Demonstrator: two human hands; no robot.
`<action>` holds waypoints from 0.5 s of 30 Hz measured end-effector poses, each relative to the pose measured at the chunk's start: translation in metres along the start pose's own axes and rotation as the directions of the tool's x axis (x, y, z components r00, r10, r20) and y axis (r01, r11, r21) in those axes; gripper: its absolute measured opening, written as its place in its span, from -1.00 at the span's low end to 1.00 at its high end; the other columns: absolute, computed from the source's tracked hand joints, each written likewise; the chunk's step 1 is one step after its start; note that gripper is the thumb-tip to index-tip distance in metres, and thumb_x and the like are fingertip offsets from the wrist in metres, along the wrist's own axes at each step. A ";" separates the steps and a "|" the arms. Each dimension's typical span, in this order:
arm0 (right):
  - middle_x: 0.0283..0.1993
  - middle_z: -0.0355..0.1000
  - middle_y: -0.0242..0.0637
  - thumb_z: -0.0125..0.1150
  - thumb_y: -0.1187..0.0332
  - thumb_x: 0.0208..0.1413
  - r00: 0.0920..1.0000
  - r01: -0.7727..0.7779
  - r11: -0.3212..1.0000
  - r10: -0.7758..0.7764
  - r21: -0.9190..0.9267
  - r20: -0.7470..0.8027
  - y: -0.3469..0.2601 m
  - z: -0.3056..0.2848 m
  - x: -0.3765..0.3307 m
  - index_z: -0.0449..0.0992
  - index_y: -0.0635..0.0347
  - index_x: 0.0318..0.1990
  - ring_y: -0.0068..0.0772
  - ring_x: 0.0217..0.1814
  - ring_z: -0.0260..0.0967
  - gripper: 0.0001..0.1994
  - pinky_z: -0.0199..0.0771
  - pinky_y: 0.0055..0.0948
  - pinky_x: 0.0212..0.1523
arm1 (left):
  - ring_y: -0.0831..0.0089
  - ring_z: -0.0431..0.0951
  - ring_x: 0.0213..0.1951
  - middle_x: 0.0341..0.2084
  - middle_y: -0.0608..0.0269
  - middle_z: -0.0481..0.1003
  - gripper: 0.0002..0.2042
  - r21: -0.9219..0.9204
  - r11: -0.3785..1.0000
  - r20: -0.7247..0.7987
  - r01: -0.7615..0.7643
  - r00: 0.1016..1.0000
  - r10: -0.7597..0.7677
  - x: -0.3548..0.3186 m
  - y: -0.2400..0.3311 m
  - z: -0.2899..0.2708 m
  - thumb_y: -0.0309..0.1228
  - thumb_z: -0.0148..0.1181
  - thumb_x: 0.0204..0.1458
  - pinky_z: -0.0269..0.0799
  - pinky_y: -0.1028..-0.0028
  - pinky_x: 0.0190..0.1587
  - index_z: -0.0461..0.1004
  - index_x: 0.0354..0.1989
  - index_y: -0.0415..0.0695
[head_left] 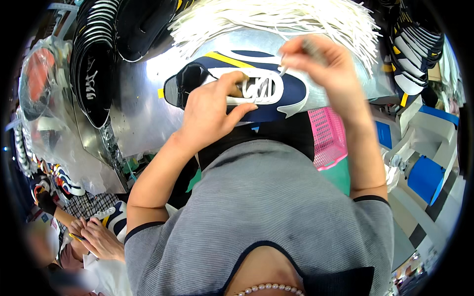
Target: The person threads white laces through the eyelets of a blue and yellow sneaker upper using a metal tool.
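A navy, white and yellow shoe (295,93) lies in the upper middle of the frame at the near edge of a metal table (140,121); any writing on the yellow heel tab (161,93) is too small to read. Its long axis runs left to right, toe pointing right. The left hand (210,108) grips it, thumb and fingers either side of the lace opening, hiding part of the collar. The right hand (321,64) is blurred above the toe, fingertips together near a lace (283,72); I cannot tell whether they grip it. Loose white laces (276,17) crowd the top, black shoes (96,74) stack at upper left, a pink basket (326,132) sits right of centre, and a co-worker's hands (101,240) show at lower left
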State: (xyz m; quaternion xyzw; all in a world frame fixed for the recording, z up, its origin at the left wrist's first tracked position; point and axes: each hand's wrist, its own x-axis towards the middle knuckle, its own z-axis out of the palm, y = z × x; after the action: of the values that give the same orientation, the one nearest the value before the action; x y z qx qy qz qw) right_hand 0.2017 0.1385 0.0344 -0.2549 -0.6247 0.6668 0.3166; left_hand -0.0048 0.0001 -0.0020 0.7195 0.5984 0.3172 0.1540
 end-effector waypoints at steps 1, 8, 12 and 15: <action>-0.28 0.56 -0.41 0.41 0.45 0.07 0.993 -0.116 0.993 0.117 0.025 -0.029 0.017 0.007 -0.008 0.63 0.30 -0.18 -0.63 -0.24 0.47 -0.82 0.47 -0.59 -0.15 | 0.06 0.63 -0.29 -0.35 0.05 0.62 -0.36 -0.078 0.989 0.073 0.127 0.990 -0.122 0.003 0.003 -0.005 -0.24 0.43 -0.01 0.51 0.28 -0.23 0.24 0.19 -0.17; -0.44 0.40 -0.60 0.34 0.40 0.13 0.955 -0.293 0.945 0.282 0.146 0.090 0.026 0.026 0.007 0.61 0.22 -0.24 -0.83 -0.48 0.12 -0.88 0.05 -0.72 -0.47 | 0.07 0.56 -0.19 -0.30 -0.03 0.58 -0.54 -0.253 0.857 0.055 0.450 0.891 -0.452 0.013 -0.006 -0.006 -0.11 0.02 0.32 0.41 0.27 -0.05 0.30 0.24 -0.16; -0.41 0.50 -0.45 0.33 0.41 0.09 0.990 -0.143 0.989 0.142 -0.041 -0.026 0.056 0.032 0.020 0.60 0.26 -0.27 -0.67 -0.35 0.34 -0.88 0.35 -0.57 -0.30 | 0.11 0.52 -0.24 -0.32 0.02 0.59 -0.60 -0.292 0.852 -0.083 0.435 0.876 -0.476 0.015 -0.010 0.010 -0.11 0.10 0.26 0.40 0.25 -0.07 0.48 0.09 -0.14; -0.39 0.50 -0.44 0.31 0.41 0.11 0.991 -0.130 0.975 0.124 -0.181 -0.045 0.060 0.036 0.019 0.59 0.27 -0.28 -0.66 -0.34 0.36 -0.88 0.38 -0.57 -0.28 | 0.13 0.56 -0.22 -0.25 0.02 0.62 -0.60 -0.200 0.897 -0.191 0.394 0.882 -0.430 0.019 -0.006 0.016 -0.13 0.32 0.10 0.44 0.30 -0.09 0.55 -0.02 -0.17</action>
State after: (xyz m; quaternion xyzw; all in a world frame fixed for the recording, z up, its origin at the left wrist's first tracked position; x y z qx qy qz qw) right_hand 0.1557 0.1272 -0.0213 -0.3337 -0.6606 0.6208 0.2587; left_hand 0.0026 0.0220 -0.0121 0.5193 0.7253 0.4039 0.2029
